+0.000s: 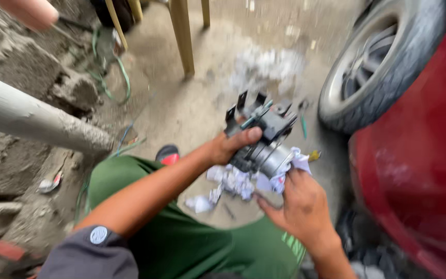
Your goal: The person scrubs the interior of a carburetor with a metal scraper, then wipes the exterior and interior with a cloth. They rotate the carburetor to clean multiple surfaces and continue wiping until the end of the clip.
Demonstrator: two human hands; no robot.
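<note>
1. While the left hand (229, 146) grips the dark grey metal car part (262, 140) with its thumb across it, the part lies at its 2 o'clock.
2. Its long axis runs from 1 to 7 o'clock.
3. The right hand (301, 206), closed on a white crumpled rag (290, 166), holds it against the part's lower end at its 11 o'clock.

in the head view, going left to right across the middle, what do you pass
grey pipe → left hand → dark metal car part → white rag → car wheel → red car body
</note>
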